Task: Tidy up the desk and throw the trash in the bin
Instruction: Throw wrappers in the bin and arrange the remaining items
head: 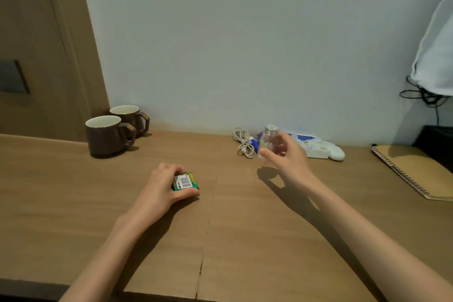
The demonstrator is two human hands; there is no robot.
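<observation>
On the wooden desk point(73, 203), my left hand point(159, 191) grips a green pack of batteries point(185, 181) with a white barcode label, resting on the desk surface near the middle. My right hand point(291, 157) holds a small clear glass bottle point(269, 140) with a silver screw cap, lifted a little above the desk to the right of centre. Its shadow falls on the wood below it.
Two brown mugs point(107, 135) stand at the back left by the wall. A coiled white cable point(244, 142), a white power strip point(318, 149) and a blue-and-white packet lie behind the bottle. A spiral notebook point(414, 169) lies at the right, beside a black object with cables.
</observation>
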